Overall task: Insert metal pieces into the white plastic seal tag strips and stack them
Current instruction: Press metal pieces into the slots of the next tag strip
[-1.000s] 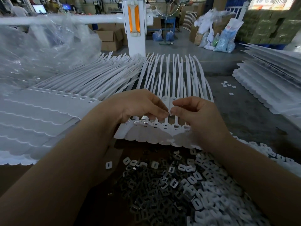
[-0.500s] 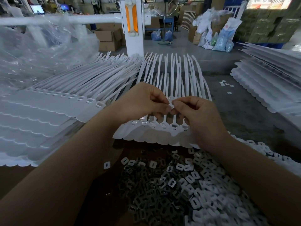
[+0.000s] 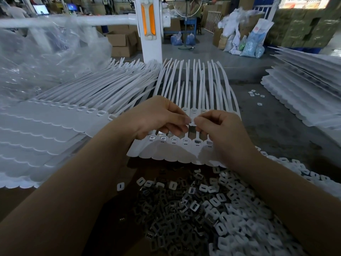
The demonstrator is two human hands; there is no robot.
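Both hands meet over the seal tag strip (image 3: 177, 150) at centre; the left hand (image 3: 156, 117) and right hand (image 3: 221, 130) have fingers curled, thumb and forefinger of each pinching one small white piece (image 3: 192, 122) between them; metal pieces (image 3: 166, 224) are heaped near, white caps (image 3: 245, 209) to their right; stacked strips (image 3: 46, 130) lie left.

Ahead of you stands a white post (image 3: 150, 34) with two orange strips, on a grey concrete floor (image 3: 203, 52). Cardboard boxes (image 3: 120, 43) sit to its left, filled sacks (image 3: 241, 39) to its right. Far left, two lit screens (image 3: 41, 9) glow; daylight enters top right.
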